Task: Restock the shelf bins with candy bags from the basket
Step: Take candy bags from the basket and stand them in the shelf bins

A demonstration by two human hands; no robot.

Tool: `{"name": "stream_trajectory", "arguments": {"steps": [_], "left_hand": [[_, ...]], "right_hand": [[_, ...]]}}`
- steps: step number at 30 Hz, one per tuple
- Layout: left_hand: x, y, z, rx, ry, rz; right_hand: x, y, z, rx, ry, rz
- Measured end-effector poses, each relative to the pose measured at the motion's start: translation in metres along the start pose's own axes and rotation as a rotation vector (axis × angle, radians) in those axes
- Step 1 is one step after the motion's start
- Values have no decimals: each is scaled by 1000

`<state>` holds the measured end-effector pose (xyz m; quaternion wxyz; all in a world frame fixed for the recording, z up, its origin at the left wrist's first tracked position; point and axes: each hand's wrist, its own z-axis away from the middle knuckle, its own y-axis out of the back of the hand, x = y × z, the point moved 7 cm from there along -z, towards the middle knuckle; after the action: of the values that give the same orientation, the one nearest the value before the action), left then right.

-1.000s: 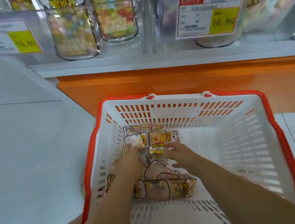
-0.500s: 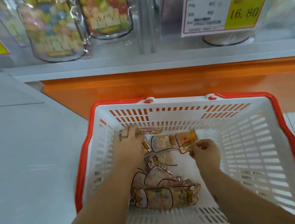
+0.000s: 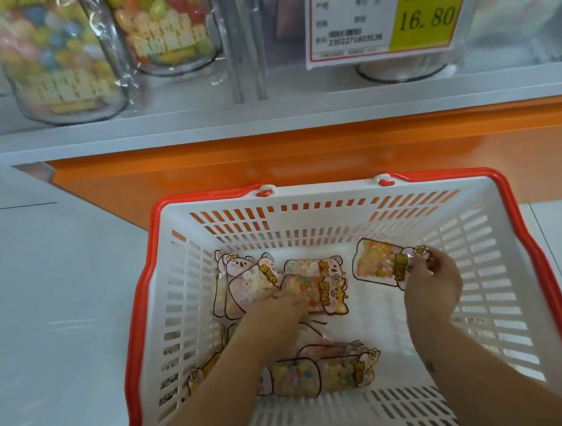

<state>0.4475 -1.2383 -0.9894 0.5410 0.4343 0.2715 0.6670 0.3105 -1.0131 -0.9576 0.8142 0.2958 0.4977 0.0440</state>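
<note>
A white basket (image 3: 501,261) with an orange rim sits on the floor below the shelf. Several clear candy bags with bear prints lie inside it. My right hand (image 3: 431,277) pinches the end of one candy bag (image 3: 374,264) and holds it at the right of the basket. My left hand (image 3: 278,310) reaches into the pile at the middle, fingers curled on another candy bag (image 3: 310,288). More bags (image 3: 321,375) lie near the basket's front.
Above the orange plinth (image 3: 302,163) runs a white shelf edge (image 3: 264,117). Clear bins (image 3: 62,62) on it hold colourful candy. A price tag (image 3: 388,13) reading 16.80 hangs at the right. Pale floor tiles (image 3: 42,301) lie to the left.
My right hand has carried its bag to the right, away from the pile. My left hand has drawn back from the basket's far left onto the middle bags. The view moved closer.
</note>
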Motion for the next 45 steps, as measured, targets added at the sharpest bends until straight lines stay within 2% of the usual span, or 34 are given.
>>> {"name": "stream_trajectory", "arguments": {"steps": [2, 5, 7, 9, 10, 12, 14, 17, 19, 22, 24, 25, 27, 29, 31, 34, 36, 40, 43, 45], "left_hand": [[-6, 10, -3, 22, 125, 208], [-17, 24, -10, 203, 253, 525], [-24, 20, -16, 155, 341, 705], [-27, 10, -22, 67, 423, 855], [-28, 7, -24, 40, 436, 844], [-30, 4, -29, -2, 402, 633], [-30, 2, -33, -10, 376, 436], [-29, 4, -36, 24, 360, 524], [-27, 5, -37, 30, 348, 634], [-29, 17, -37, 61, 384, 797], [-33, 38, -41, 122, 366, 757], [-32, 48, -44, 99, 333, 704], [-28, 60, -49, -61, 286, 655], [-26, 62, -47, -199, 287, 649], [-32, 61, -43, -194, 320, 657], [-49, 55, -35, -97, 382, 674], [-60, 53, -29, -33, 430, 722], [-66, 63, -23, 98, 463, 748], [-56, 80, -19, 149, 435, 710], [-49, 91, -14, 175, 418, 704]], "right_hand": [[-12, -7, 6, -78, 88, 18], [-14, -34, 15, -326, 98, 117], [-2, -51, 25, -499, 36, 224], [16, -60, 34, -600, -64, 282], [24, -62, 38, -640, -123, 301], [38, -64, 46, -736, -263, 340], [48, -64, 58, -809, -440, 253], [48, -69, 69, -834, -557, 29], [44, -70, 63, -813, -439, 96], [14, -73, 52, -840, -144, 232], [-14, -76, 49, -916, 58, 303], [-25, -78, 49, -960, 142, 345], [-39, -83, 49, -1050, 244, 413], [-37, -83, 52, -1165, 181, 400], [-19, -74, 53, -1278, 54, 466], [35, -50, 53, -1359, 103, 956], [69, -38, 63, -1343, 149, 1113], [91, -34, 67, -1183, 267, 1087], [75, -32, 55, -1147, 220, 998], [53, -30, 43, -1093, 273, 952]]}}
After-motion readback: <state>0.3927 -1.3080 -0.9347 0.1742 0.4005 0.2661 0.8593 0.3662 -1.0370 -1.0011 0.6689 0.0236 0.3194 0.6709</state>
